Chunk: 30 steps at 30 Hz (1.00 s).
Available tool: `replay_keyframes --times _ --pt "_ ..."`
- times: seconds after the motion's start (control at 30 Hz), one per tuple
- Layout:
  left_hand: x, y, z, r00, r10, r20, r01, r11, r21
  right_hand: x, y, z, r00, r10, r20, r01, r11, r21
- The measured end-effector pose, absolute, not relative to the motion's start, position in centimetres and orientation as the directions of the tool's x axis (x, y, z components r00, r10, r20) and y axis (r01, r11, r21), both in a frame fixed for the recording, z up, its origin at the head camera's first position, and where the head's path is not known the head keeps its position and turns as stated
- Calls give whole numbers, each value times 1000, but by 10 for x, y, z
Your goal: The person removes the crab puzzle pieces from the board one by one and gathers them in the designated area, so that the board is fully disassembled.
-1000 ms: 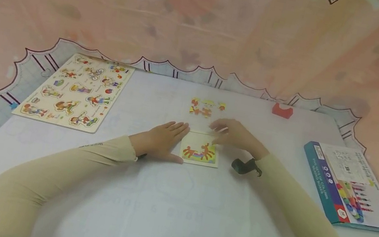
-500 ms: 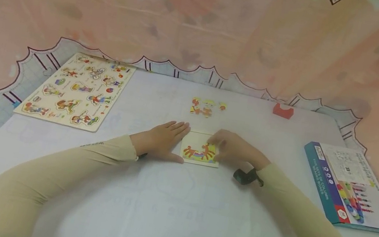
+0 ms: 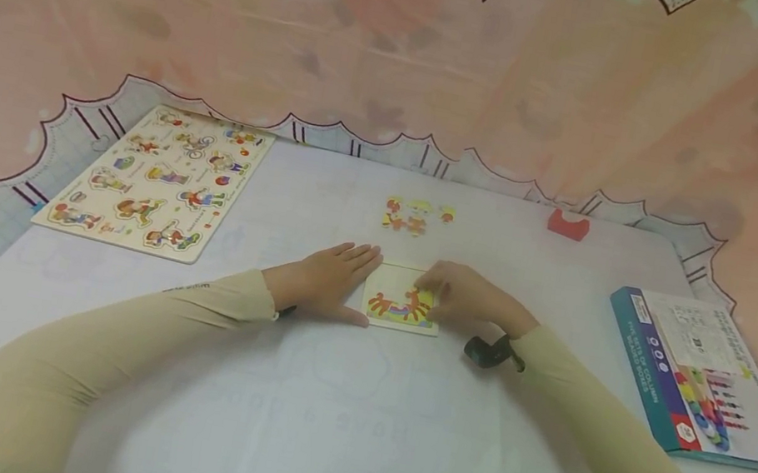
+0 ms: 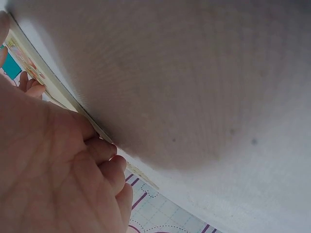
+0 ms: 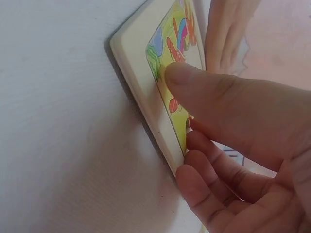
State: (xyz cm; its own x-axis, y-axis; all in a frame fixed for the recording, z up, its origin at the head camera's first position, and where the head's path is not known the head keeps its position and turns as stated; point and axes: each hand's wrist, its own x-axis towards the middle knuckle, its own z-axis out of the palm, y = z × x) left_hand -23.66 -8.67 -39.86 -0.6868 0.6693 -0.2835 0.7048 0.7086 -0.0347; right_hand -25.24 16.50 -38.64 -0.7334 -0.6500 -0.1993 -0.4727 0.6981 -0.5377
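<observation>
Cream board (image 3: 399,297): left grip (image 3: 327,280) released, flat alongside; right grip (image 3: 466,294) grasping opposite edge.

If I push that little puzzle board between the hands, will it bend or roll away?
The puzzle board probably won't bend, because its edge looks thick and straight. It likely won't roll or tip either: it's flat and squarish, lying low on the table. It might slide, though the left hand at its side could block it.
</observation>
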Motion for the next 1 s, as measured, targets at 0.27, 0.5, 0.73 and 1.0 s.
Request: replay_keyframes --times 0.27,0.5,0.73,1.0 --pt "-236 -86 -398 -681 678 -277 713 700 -41 -252 164 -386 -721 -675 -158 -525 680 -511" --pt "-237 -87 -398 -687 670 -283 707 706 -45 -250 161 -386 -772 -609 -180 -457 730 -508" --pt "-237 -87 -399 -689 668 -280 705 707 -48 -250 164 -389 -793 -597 -120 -452 709 -542" --pt "-237 -86 -401 -688 673 -271 710 702 -56 -250 165 -389 -809 -568 -152 -410 729 -548"
